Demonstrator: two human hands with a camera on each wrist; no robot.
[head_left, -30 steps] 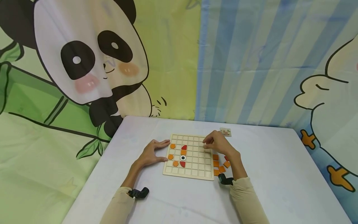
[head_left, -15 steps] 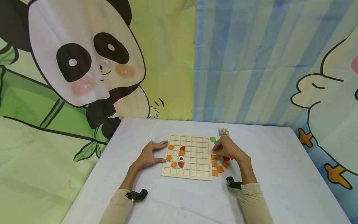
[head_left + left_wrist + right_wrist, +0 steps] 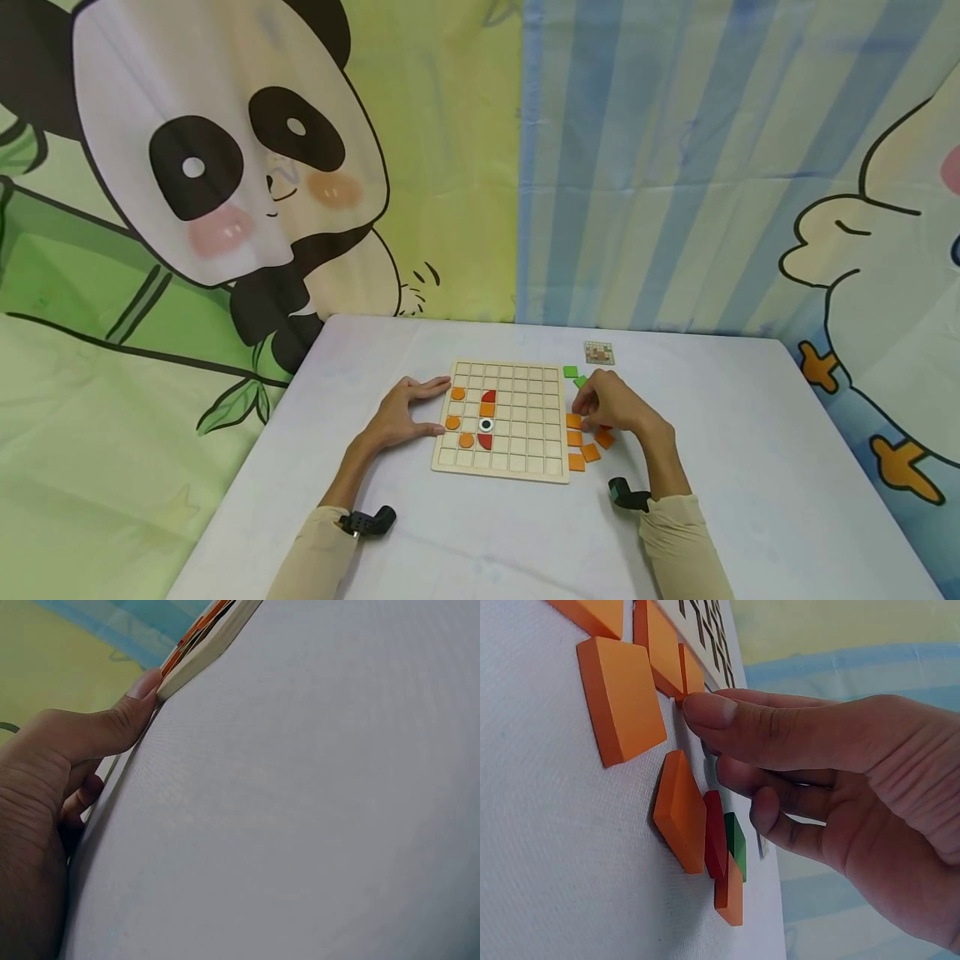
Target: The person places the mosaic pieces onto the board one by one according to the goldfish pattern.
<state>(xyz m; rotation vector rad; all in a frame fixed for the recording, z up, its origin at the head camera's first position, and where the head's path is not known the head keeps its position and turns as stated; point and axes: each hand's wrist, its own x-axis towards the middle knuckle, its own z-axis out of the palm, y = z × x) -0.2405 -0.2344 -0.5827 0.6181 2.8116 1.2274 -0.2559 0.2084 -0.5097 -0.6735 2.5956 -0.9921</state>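
We steady the board (image 3: 534,408) best with light pressure from the left hand (image 3: 401,414), its thumb and fingers spread along the edge without grasping, and pinch tiles by their sides. The nearest orange tile (image 3: 694,669) lies on the worktop (image 3: 487,533) beside the board, at the right hand's (image 3: 617,402) thumb tip; whether those bent fingers grip anything, we cannot tell.

head view looks down; 2 close wrist views share the board (image 3: 527,427)

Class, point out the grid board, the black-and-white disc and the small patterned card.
Grid board (image 3: 504,427), head view: bare cell near its middle.
Black-and-white disc (image 3: 486,425), head view: its centre.
Patterned card (image 3: 599,353), head view: middle of its face.
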